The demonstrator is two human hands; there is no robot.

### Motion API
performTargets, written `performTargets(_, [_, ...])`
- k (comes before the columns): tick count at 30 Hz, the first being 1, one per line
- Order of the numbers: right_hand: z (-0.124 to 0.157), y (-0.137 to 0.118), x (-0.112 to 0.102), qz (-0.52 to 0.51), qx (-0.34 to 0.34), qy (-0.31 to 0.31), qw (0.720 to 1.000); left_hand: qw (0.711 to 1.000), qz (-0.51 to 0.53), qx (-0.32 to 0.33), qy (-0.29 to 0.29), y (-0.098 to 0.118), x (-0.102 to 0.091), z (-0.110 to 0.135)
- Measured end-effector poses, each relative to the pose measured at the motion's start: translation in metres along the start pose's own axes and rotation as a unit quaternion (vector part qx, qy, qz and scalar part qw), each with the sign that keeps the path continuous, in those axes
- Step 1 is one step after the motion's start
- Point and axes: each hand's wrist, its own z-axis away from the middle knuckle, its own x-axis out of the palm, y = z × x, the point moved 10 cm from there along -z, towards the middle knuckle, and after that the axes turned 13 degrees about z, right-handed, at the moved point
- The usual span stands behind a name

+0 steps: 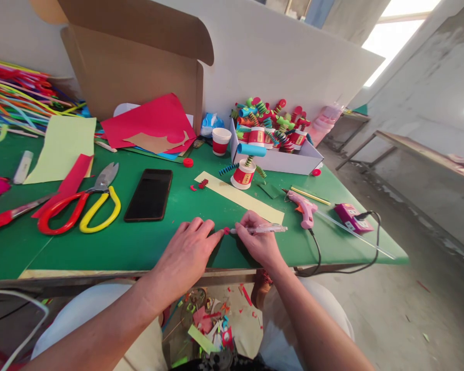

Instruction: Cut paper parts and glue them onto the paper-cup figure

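Two bare hands worked at the near edge of the green bench (147,247). The left hand (189,250) lay palm down, grip spread and holding nothing, its fingers resting on a dark green paper sheet (226,253) and the index fingertip touching a small red piece (226,231). The right hand (257,241) had its grip pinched around a clear plastic pen (265,229), held nearly level, tip pointing left and meeting the small red piece. That piece sat between the two hands, at the top edge of the dark sheet.

Noted beyond the hands: a pale yellow paper strip (239,198) lying slantwise, with a red-and-white paper cup figure (244,172) standing at its far side. A pink hot glue gun (303,208) lay to the right, its black cord hanging over the bench edge. A black phone (149,195) lay face up to the left, and just beside it large scissors with red and yellow handles (81,206). A shallow white box (290,159) of similar cup figures stood further back. An open brown cardboard box (139,67) stood against the wall, with a red paper sheet (150,121) in front of it. Paper scraps littered the floor (410,309) between the person's knees.
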Motion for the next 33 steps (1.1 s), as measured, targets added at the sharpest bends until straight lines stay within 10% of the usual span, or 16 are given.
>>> performTargets(33, [-0.0001,0.001,0.0011,-0.007,0.003,-0.002,1.0,1.0,-0.01,0.006,0.009,0.0002,0.0002,0.0004])
